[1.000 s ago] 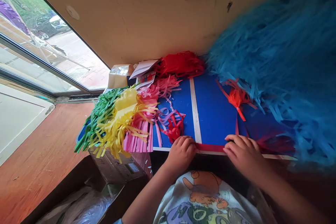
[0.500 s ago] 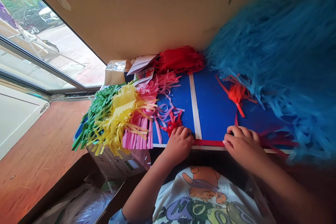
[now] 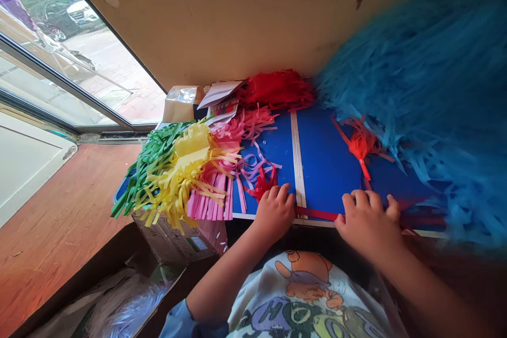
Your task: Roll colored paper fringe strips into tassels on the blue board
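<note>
A narrow red paper strip (image 3: 317, 213) runs taut along the front edge of the blue board (image 3: 325, 163), between my two hands. My left hand (image 3: 274, 214) is closed on its left end, fingers curled down against the board. Just beyond those fingers lies a red fringed tuft (image 3: 264, 184). On the strip's other side, my right hand (image 3: 366, 222) has its thumb and index at the strip, with the other fingers bent and a little apart. Above it lies an orange-red paper tassel (image 3: 362, 142) with a twisted stem. What lies under both palms is hidden.
Green fringe (image 3: 164, 150), yellow fringe (image 3: 190, 156) and pink fringe (image 3: 209, 193) overlap at the left. A red fringe bundle (image 3: 277, 88) lies by the wall. A large blue fringe mass (image 3: 420, 68) fills the right. Below left stands an open cardboard box (image 3: 170, 240).
The fingers of my right hand have lifted and spread somewhat. My left hand has shifted slightly right, and the strip now slopes down toward the right. The whole view has shifted a little.
</note>
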The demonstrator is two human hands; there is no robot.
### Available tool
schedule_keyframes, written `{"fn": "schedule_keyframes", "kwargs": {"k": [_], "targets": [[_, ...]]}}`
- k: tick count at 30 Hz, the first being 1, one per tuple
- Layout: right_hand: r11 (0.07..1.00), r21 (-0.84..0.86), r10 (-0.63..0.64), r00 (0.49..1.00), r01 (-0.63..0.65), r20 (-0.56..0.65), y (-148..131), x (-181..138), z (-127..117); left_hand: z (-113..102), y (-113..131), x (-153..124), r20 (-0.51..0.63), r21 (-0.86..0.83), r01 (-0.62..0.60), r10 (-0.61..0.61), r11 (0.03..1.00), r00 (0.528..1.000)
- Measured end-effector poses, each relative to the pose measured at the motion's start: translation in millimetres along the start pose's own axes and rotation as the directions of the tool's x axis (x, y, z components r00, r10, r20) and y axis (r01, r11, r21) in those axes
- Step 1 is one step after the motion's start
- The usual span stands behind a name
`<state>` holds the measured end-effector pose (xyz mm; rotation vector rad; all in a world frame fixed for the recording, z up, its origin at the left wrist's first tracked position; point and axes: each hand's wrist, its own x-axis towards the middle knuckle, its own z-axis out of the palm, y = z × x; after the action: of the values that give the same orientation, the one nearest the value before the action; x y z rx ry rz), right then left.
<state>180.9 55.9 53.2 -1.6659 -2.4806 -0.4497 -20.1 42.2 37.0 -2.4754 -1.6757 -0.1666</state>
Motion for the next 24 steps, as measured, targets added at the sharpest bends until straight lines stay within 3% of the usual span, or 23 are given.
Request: {"fn": "schedule_keyframes", "kwargs": {"k": [5, 9, 11, 13, 15, 18, 21, 24], "targets": [[0.999, -0.011, 0.035, 0.999, -0.035, -0.038, 2, 1, -2, -1, 1, 0, 0.031, 0.01, 0.021, -0.021, 1.0, 0.999], [0.991, -0.018, 0.129, 0.984, -0.132, -0.125, 15, -2, 6, -1, 3, 0, 0.024, -0.015, 0.041, -0.041, 0.999, 0.999], [0.975, 0.064, 0.22, 0.944, -0.21, -0.247, 17, -6, 7, -1, 4, 1, 0.024, -0.037, 0.064, -0.063, 0.997, 0.998], [0.958, 0.218, 0.262, 0.88, -0.187, -0.397, 9, -11, 4, -2, 4, 1, 0.023, -0.058, 0.089, -0.088, 0.994, 0.996], [0.938, 0.347, 0.168, 0.868, 0.006, -0.468, -12, -16, 1, -2, 5, 0, 0.017, -0.078, 0.113, -0.112, 0.99, 0.994], [0.842, 0.426, -0.141, 0.896, 0.332, -0.42, -52, -21, 5, 3, 4, -2, -0.049, -0.121, 0.148, -0.155, 0.981, 0.987], [0.828, 0.409, -0.244, 0.903, 0.384, -0.353, -80, -21, 20, 12, 2, -5, -0.201, -0.143, 0.184, -0.211, 0.972, 0.957], [0.841, 0.395, -0.267, 0.919, 0.369, -0.29, -82, -20, 34, 19, 1, -7, -0.281, -0.127, 0.187, -0.216, 0.974, 0.935]]}}
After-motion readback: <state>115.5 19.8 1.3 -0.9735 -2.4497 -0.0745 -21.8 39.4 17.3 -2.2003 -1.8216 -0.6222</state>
